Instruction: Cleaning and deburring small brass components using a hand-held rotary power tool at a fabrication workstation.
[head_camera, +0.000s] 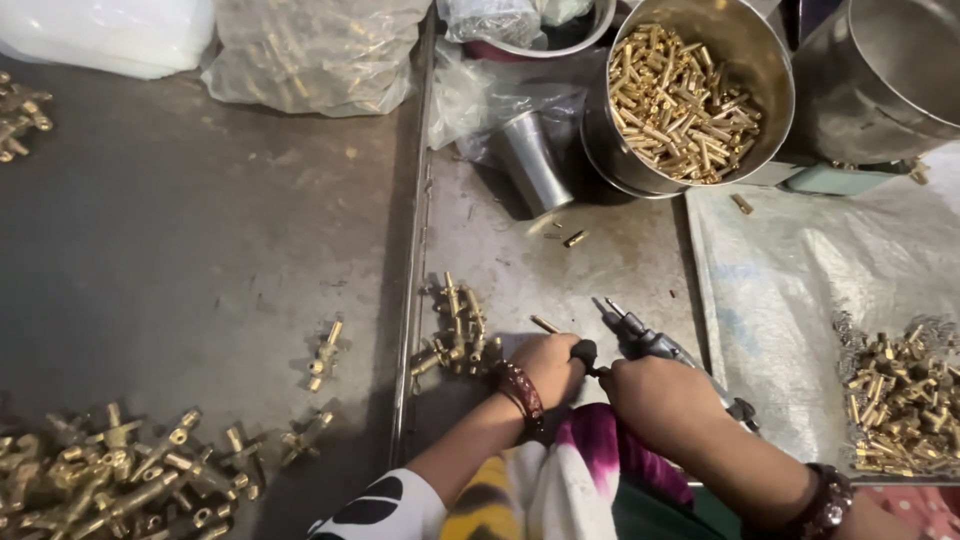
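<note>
While both hands work, the steel bowl (765, 70) holds brass pins (680, 100).

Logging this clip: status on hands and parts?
Left hand gripping a thin brass rod. Right hand clamped on the power screwdriver. Brass fittings piled beside the left hand.

Two hands; one power screwdriver (650, 345); two steel bowls at one o'clock (one (690, 95) holds brass pins); one steel cup (532, 160).
</note>
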